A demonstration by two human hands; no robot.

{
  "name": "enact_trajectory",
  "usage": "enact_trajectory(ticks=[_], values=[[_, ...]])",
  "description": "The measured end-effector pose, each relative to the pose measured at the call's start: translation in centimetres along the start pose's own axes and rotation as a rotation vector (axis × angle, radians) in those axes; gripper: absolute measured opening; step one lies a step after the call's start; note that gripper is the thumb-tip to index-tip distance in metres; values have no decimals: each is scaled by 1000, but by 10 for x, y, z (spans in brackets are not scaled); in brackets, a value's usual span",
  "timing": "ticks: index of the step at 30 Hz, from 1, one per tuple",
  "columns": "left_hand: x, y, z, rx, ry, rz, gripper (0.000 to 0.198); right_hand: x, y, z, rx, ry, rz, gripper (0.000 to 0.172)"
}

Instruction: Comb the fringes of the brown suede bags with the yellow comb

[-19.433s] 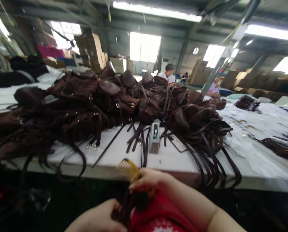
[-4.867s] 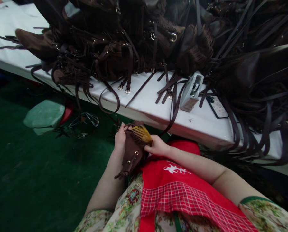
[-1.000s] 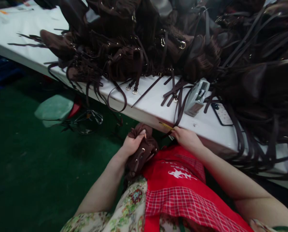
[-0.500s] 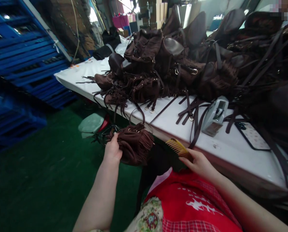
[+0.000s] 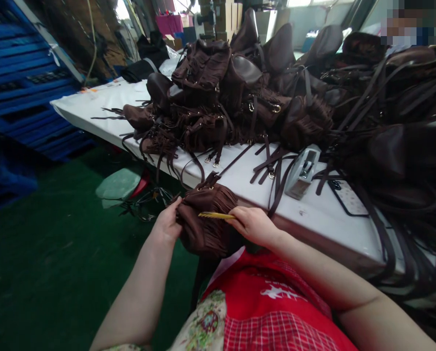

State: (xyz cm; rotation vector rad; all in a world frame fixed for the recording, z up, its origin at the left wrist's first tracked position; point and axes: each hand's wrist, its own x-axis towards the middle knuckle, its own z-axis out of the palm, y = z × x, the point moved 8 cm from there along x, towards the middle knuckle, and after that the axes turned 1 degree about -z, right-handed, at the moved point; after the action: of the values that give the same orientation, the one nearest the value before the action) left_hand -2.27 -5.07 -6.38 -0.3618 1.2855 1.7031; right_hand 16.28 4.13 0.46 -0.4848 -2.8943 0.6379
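Observation:
A dark brown fringed bag (image 5: 199, 234) hangs off the front edge of the table, gripped at its left side by my left hand (image 5: 169, 220). My right hand (image 5: 252, 225) is closed around one end of a yellow comb (image 5: 216, 215). The comb lies across the front of the bag, its teeth end over the fringe; whether it touches the strands I cannot tell. Part of the bag's right side is hidden behind my right hand.
Many brown fringed bags (image 5: 203, 68) are heaped on the white table (image 5: 93, 109). A grey tape dispenser (image 5: 302, 173) and a phone (image 5: 347, 197) lie near the front edge. A stool (image 5: 118, 187) stands lower left, blue pallets (image 5: 13, 87) beyond.
My right hand has brought the comb leftward, from beside the bag to over its fringe, and the comb has turned edge-on. My left hand still holds the bag. The view has shifted right.

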Motion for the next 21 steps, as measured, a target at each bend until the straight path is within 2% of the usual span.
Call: enact_trajectory(ticks=[4, 7, 9, 11, 12, 15, 16, 18, 19, 20, 21], values=[[9, 6, -8, -5, -59, -49, 24, -26, 4, 43, -45, -216, -63, 40], [13, 25, -18, -45, -33, -1, 28, -62, 13, 68, -13, -363, -115, 40], [13, 41, -20, -79, -24, 59, 30, -80, 24, 74, -1, -419, -104, 36], [8, 52, -19, -102, 9, 121, 30, -83, 35, 63, 42, -369, -55, 30], [4, 54, -19, -104, 44, 150, 28, -78, 40, 51, 80, -300, -20, 27], [-15, 41, -8, -44, 70, 169, 20, -50, 51, -7, 241, 72, 111, 19], [-22, 32, -2, 0, 35, 156, 19, -41, 51, -26, 299, 201, 141, 27], [-33, 13, 8, 121, -72, 149, 21, -27, 42, -53, 407, 354, 158, 65], [-34, 6, 12, 203, -119, 157, 24, -20, 35, -57, 464, 357, 154, 84], [-31, 1, 15, 318, -156, 172, 29, -12, 28, -54, 526, 301, 148, 100], [-23, -4, 25, 489, -236, 180, 34, -4, 21, -48, 598, 221, 132, 107]])
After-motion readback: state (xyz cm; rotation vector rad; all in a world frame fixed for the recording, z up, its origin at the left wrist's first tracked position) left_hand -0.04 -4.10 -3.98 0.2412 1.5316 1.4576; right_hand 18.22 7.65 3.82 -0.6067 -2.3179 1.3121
